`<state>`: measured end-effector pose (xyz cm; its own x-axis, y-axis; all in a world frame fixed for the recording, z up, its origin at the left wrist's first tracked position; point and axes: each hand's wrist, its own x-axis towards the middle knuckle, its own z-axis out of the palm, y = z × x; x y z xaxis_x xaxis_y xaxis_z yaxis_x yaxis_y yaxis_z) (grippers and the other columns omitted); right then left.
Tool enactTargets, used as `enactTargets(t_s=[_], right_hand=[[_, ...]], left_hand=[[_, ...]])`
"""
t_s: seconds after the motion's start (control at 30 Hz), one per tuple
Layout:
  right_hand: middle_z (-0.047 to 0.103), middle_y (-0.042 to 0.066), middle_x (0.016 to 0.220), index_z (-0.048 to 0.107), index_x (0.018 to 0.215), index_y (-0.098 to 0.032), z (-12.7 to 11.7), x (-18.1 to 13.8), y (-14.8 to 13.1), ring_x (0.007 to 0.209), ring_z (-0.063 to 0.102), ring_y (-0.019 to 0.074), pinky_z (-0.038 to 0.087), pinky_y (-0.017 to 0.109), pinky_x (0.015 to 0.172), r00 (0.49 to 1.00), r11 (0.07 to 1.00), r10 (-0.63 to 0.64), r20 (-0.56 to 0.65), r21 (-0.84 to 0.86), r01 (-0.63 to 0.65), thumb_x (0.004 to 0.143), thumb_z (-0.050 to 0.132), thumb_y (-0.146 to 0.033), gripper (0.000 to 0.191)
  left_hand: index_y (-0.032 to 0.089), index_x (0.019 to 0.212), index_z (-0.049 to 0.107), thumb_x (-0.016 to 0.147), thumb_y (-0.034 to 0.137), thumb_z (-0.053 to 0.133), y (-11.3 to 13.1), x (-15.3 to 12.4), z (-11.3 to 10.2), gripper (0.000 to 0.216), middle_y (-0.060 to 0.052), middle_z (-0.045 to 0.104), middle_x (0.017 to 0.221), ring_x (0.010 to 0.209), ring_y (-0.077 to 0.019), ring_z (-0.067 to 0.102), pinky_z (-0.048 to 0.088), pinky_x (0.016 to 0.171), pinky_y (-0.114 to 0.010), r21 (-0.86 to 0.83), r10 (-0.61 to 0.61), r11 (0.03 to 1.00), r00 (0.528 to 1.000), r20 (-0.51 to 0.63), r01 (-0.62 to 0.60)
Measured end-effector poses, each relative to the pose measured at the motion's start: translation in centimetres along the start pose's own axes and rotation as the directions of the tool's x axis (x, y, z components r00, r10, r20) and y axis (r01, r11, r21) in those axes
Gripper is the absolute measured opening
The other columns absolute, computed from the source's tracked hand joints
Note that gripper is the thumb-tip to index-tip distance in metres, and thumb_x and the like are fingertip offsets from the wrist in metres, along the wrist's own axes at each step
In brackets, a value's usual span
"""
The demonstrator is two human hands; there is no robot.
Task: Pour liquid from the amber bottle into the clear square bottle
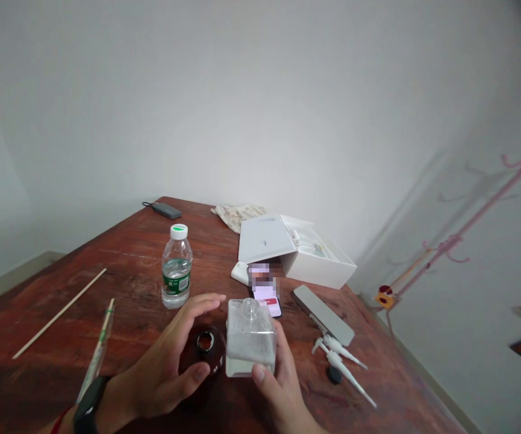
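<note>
My right hand [282,386] is wrapped round a clear square glass bottle [250,337] with an open neck, standing on the wooden table [129,253]. My left hand [170,367] curls round a dark brown round bottle [206,352] with an open mouth, thumb on its near side and fingers arched over its far side. The two bottles stand side by side and touch. A black band sits on my left wrist.
A small water bottle [176,268], a phone [267,292], an open white box [296,250], a grey flat device [323,313], white pump nozzles [344,361], a black cap [333,375], two thin sticks [59,313], a cloth [237,214] and a grey pack [165,210] lie around.
</note>
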<state>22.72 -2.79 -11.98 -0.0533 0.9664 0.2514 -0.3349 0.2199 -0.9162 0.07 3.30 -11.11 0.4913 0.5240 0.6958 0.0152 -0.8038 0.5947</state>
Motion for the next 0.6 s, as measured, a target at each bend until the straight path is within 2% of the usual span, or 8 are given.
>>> enactTargets(t_s=[0.17, 0.3, 0.43, 0.6], right_hand=[[0.074, 0.011, 0.130, 0.055, 0.137, -0.030, 0.1, -0.2, 0.0, 0.120, 0.071, 0.0351, 0.059, 0.043, 0.098, 1.000, 1.000, 0.011, -0.015, -0.016, -0.012, 0.075, 0.092, -0.065, 0.079], [0.073, 0.012, 0.133, 0.055, 0.137, -0.030, -0.2, -0.3, 0.0, 0.122, 0.071, 0.0360, 0.057, 0.047, 0.104, 1.000, 0.999, 0.022, -0.010, -0.029, -0.022, 0.075, 0.092, -0.065, 0.080], [0.073, 0.012, 0.131, 0.054, 0.137, -0.030, -0.4, -0.2, 0.0, 0.120, 0.071, 0.0370, 0.058, 0.048, 0.101, 1.000, 0.998, 0.031, 0.004, -0.049, -0.031, 0.075, 0.090, -0.066, 0.080], [0.072, 0.012, 0.135, 0.054, 0.139, -0.032, -0.2, -0.1, -0.1, 0.124, 0.070, 0.0368, 0.058, 0.049, 0.103, 1.000, 0.997, -0.002, 0.021, -0.082, 0.004, 0.080, 0.087, -0.066, 0.076]], left_hand=[[0.029, 0.165, 0.033, 0.111, 0.060, 0.053, 0.6, 0.4, -0.5, 0.066, -0.017, 0.051, 0.163, 0.143, -0.0368, 0.058, 0.051, 0.117, -0.048, -0.028, -0.067, 0.997, 0.995, 0.068, 0.069], [0.031, 0.165, 0.032, 0.108, 0.046, 0.062, 1.0, 0.6, -0.9, 0.066, -0.015, 0.054, 0.160, 0.138, -0.0341, 0.062, 0.054, 0.115, -0.045, -0.015, -0.080, 0.997, 0.993, 0.082, 0.082], [0.026, 0.157, 0.040, 0.102, 0.036, 0.069, 1.5, 0.8, -1.2, 0.062, -0.016, 0.061, 0.151, 0.136, -0.0346, 0.064, 0.056, 0.112, -0.044, -0.037, -0.090, 0.995, 0.990, 0.106, 0.094], [0.024, 0.142, 0.051, 0.101, 0.032, 0.067, 1.5, 1.4, -1.2, 0.045, -0.012, 0.069, 0.135, 0.123, -0.0306, 0.069, 0.057, 0.106, -0.038, -0.044, -0.079, 0.996, 0.992, 0.094, 0.084]])
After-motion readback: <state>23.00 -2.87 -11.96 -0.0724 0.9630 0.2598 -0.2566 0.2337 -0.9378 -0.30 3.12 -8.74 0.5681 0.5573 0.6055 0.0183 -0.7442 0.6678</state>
